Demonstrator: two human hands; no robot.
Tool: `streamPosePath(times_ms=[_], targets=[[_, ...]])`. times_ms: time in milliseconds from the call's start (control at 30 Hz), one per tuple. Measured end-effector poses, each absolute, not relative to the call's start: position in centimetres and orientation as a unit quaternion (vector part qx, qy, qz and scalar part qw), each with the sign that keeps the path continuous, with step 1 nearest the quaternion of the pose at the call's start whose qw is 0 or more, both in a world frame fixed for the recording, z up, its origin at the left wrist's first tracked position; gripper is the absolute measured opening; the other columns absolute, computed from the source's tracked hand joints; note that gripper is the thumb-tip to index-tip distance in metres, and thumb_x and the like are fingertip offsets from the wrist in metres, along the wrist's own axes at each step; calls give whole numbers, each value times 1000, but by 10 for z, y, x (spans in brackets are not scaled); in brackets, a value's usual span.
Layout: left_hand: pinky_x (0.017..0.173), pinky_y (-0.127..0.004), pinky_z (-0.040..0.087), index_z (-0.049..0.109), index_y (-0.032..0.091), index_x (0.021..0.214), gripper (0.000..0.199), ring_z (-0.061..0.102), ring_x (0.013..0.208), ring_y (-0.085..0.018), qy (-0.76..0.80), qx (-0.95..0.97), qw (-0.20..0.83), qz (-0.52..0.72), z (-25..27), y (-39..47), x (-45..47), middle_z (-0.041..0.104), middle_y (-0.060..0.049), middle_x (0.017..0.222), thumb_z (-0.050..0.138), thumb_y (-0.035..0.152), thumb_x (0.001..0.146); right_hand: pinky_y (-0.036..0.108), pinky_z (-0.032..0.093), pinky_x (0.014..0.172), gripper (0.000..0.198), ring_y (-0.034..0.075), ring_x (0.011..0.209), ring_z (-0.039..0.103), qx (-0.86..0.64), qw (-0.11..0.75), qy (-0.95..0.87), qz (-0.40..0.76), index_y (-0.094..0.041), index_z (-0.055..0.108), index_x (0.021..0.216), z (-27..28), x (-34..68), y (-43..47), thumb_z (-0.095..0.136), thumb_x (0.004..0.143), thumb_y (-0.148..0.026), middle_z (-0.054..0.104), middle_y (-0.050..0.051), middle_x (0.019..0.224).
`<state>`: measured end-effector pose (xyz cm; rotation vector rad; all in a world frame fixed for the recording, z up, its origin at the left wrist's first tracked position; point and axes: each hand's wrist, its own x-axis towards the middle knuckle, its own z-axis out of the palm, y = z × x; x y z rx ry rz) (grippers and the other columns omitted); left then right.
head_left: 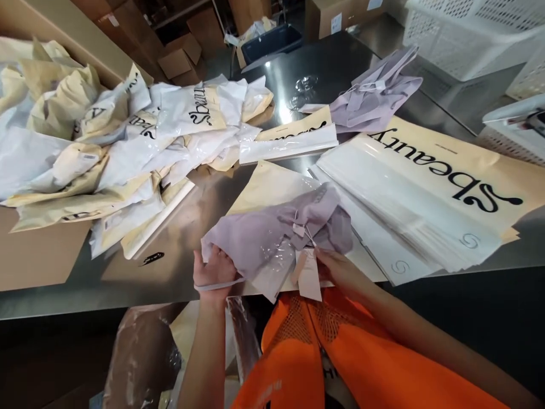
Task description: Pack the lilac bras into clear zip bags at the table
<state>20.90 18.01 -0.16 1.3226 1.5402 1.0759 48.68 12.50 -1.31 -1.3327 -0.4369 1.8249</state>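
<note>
Bottom centre, left hand and right hand grip the lilac garment; keep its tag flat while bagging

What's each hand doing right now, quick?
Left hand: closed on the edge of the lilac garment.
Right hand: gripping the garment's hang tag.

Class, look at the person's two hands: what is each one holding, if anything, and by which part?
Both hold the lilac garment going into a clear bag: the left hand grips its left end, the right hand its lower right edge by the paper tags.
</note>
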Motion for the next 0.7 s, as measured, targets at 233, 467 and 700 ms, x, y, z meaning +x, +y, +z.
streamPosePath(times_ms=[233,467,700], targets=[[86,-39,56,60,23,71,35,66,87,-23,686,489,290,455,-21,172,197,66,-3,74,61,57,80,29,50,61,33,20,70,67,-678,302,-465,483,-20,73,84,-1,533,115,58,92,-48,73,7,78],[101,-45,49,71,23,77,23,66,107,-30,689,636,281,202,5,171,153,74,-10,101,61,44,76,32,48,77,26,23,94,68,-562,258,-786,11,-17,72,108,23,520,129,60,95,-35,74,9,105],[74,-42,54,73,23,90,36,72,81,-32,753,643,94,102,64,135,164,76,-9,84,53,52,88,52,43,105,19,30,111,64,-488,219,-817,216,-18,75,90,21,491,186,57,92,-14,74,10,107]])
